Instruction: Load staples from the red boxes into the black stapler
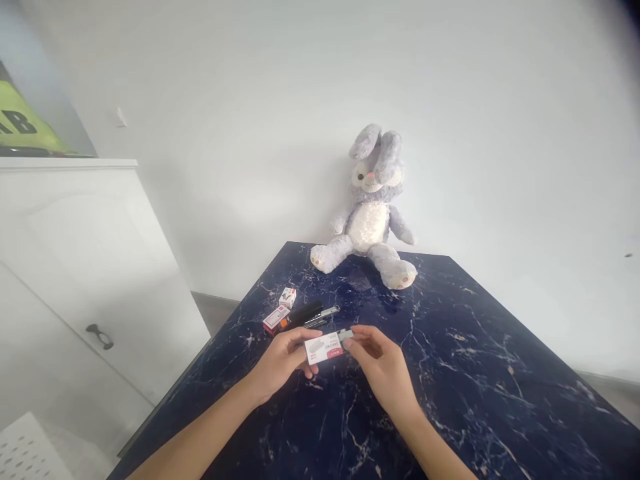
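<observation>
Over the near part of the table, my left hand (285, 357) grips a small white and red staple box (323, 348) by its left end. At the box's right end, the thumb and fingers of my right hand (377, 357) pinch a grey block of staples (347, 335) that sticks out of the box. Just beyond my left hand lies a black stapler (305, 313), its metal parts pointing right. Beside it are a red and white box (276, 319) and a smaller white box (287, 297).
A grey plush rabbit (370, 220) sits at the back of the dark blue marbled table (465, 373), against the wall. To the left stands a white cabinet (90, 267) with a dark handle. A white perforated object (30, 450) is at the lower left.
</observation>
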{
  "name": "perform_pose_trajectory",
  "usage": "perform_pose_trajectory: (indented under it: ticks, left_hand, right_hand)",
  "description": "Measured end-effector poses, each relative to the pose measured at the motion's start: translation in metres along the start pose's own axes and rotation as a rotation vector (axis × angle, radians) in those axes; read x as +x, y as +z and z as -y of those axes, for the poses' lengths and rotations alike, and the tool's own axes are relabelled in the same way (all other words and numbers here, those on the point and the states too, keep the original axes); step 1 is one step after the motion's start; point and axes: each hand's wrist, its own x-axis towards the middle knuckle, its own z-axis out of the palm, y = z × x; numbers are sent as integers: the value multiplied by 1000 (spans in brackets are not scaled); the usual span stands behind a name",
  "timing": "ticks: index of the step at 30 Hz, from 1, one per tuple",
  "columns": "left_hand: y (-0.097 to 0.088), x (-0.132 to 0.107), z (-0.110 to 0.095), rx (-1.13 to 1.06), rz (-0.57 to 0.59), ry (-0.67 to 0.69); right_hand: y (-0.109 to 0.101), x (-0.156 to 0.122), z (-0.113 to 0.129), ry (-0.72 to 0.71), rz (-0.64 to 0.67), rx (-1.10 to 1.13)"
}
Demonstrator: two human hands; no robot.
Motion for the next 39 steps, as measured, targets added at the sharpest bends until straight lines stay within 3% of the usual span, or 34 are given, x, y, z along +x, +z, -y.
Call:
perform_pose_trajectory:
  ticks: [5,14,23,33,39]
  left_hand:
    - [-1,-1,1,7,9,-15]
    - [-2,-2,0,-8,84,-70]
    - [-8,1,7,-119,62,-79]
    - [-9,2,7,-286,173,-81]
    - [-6,-1,-2,-103,129,-70]
  right_hand:
    - [1,1,-3,36,-26,105]
    - [12,-1,-12,73,79,330]
    - [16,-6,-9,-79,121,77]
    - [11,-4,-5,42,67,301]
    - [12,-2,-6,60,27,220]
